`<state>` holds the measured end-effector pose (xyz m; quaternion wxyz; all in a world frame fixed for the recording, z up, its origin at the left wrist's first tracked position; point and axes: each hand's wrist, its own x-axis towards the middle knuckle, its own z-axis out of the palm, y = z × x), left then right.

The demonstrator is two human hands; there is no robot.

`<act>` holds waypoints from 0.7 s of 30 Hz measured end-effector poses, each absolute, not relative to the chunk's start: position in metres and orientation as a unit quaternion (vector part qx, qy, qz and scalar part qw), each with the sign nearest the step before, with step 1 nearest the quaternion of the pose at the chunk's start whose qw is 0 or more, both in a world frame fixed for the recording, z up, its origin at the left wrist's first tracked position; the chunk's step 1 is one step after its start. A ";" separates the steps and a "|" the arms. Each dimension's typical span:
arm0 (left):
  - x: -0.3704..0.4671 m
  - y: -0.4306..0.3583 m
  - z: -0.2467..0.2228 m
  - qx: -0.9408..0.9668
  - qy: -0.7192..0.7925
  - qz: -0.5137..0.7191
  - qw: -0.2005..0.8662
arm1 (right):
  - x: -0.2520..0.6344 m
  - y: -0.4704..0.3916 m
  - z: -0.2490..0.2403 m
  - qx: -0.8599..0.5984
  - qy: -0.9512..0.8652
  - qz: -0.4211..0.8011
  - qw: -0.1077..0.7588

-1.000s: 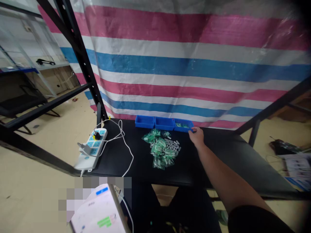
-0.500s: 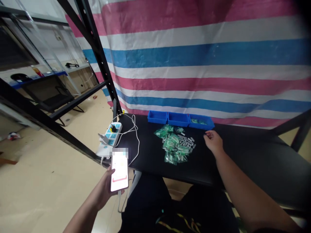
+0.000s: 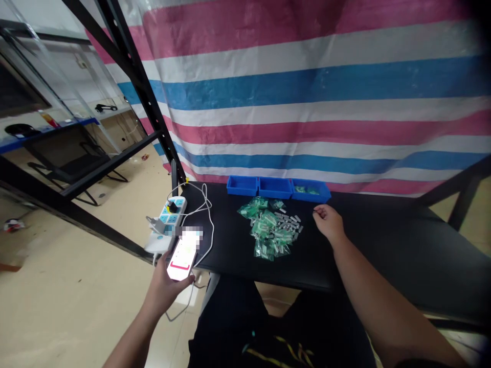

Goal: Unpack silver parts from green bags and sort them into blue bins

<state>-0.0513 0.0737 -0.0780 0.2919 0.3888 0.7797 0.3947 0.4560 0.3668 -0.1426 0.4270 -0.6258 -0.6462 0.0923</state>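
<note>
My left hand (image 3: pixel 169 281) grips a lit smartphone (image 3: pixel 183 258) by its lower end, thumb and fingers on opposite edges. The phone is tilted at the table's front left, its upper part close to the power strip, with a white cable hanging below. My right hand (image 3: pixel 329 221) lies on the black table right of the pile, fingers curled together; what they hold, if anything, is hidden. Left of it is a heap of small clear bags with green print (image 3: pixel 266 225), and small silvery pieces (image 3: pixel 289 222) lie loose beside them.
Three blue bins (image 3: pixel 274 188) line the table's back; the right one contains several small bags. A white power strip (image 3: pixel 169 217) with plugs and cables (image 3: pixel 209 220) sits at the left edge. Black metal posts (image 3: pixel 153 102) and a striped sheet (image 3: pixel 291 92) border the table (image 3: pixel 383 245).
My left hand has raised the phone forward to the table's edge, tilting its top rightward, and its grip has shifted to the lower end. My right hand stays curled on the table.
</note>
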 end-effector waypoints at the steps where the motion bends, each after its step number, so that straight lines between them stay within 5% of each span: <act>1: -0.055 0.074 -0.085 0.400 0.790 0.385 0.260 | 0.456 0.367 -0.142 -0.624 -0.649 0.092 0.427; 9: -0.057 0.069 -0.113 0.463 0.835 0.284 0.085 | 0.441 0.344 -0.124 -0.530 -0.726 0.071 0.434; 21: -0.036 0.092 -0.066 0.478 0.876 0.047 -0.040 | 0.425 0.310 -0.107 -0.404 -0.807 0.149 0.405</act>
